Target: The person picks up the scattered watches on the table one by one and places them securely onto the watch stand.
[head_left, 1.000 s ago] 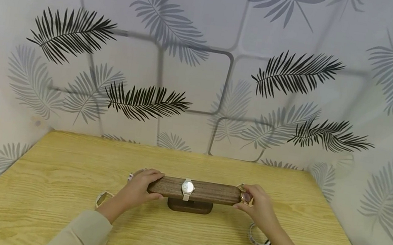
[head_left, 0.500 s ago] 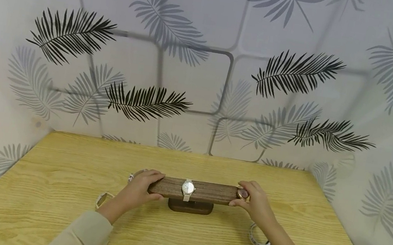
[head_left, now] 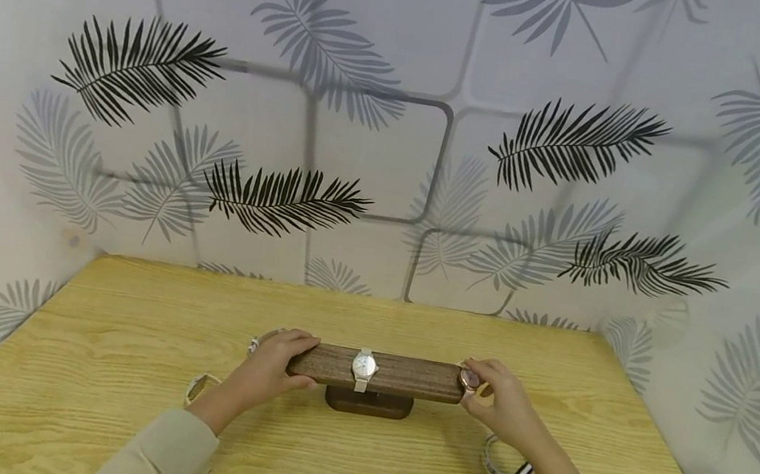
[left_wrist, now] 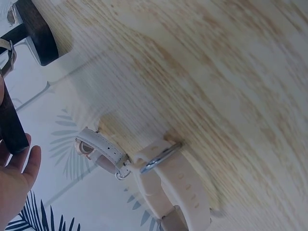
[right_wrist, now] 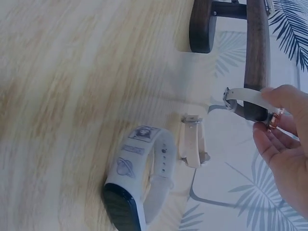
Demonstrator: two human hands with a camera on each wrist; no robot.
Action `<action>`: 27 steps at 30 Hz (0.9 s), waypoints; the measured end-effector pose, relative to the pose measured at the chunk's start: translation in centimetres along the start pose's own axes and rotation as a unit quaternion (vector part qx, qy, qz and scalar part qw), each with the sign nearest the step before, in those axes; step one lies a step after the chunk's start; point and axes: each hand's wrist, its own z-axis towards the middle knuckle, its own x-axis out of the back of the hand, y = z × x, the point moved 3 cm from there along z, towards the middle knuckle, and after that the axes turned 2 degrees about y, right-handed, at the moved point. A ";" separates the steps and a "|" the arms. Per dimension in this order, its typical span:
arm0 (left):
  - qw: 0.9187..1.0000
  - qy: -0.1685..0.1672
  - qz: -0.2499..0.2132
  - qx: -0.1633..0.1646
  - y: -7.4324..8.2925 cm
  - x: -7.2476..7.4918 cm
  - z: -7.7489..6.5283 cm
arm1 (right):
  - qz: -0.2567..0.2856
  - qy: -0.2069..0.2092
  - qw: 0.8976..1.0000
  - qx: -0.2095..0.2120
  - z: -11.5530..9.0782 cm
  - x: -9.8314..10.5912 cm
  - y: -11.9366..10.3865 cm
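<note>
A dark wooden watch stand (head_left: 418,378) with a horizontal bar on a small base stands mid-table. Around the bar's middle sits a watch with a round silvery face (head_left: 365,365) and pale strap. My left hand (head_left: 269,365) grips the bar's left end, thumb in front and fingers over the top. At the right end, my right hand (head_left: 505,407) pinches a rose-gold watch (head_left: 469,378). In the right wrist view, its pale strap (right_wrist: 250,96) loops around the bar's end, with the buckle on the far side from my fingers. The left wrist view shows my left fingers at the bar's tip.
A white fitness band (right_wrist: 127,166) with printed drawings lies right of the stand, with another pale-strapped watch (right_wrist: 191,142) beyond it. On the left lie a pale pink-strapped watch (left_wrist: 185,185) and a smaller white-strapped watch (left_wrist: 103,149). A leaf-patterned curtain (head_left: 392,150) borders the table.
The rose-gold watch has shifted slightly left onto the bar's end. My right hand moved inward with it, then back a little to the right. My left hand stays on the bar.
</note>
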 end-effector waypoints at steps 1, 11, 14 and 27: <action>1.000 0.001 0.000 0.000 0.0 0.0 0.0 | 0.002 -0.010 1.000 -0.006 0.0 0.1 0.1; 1.000 0.003 0.004 -0.002 0.1 0.0 0.0 | -0.014 -0.021 1.000 0.012 0.1 0.2 0.6; 1.000 0.001 0.001 -0.001 0.1 0.0 0.0 | 0.000 -0.039 0.999 -0.004 0.1 0.2 0.8; 1.000 0.001 0.001 -0.006 -0.1 -0.1 0.0 | 0.027 -0.067 0.997 0.002 0.5 0.1 0.9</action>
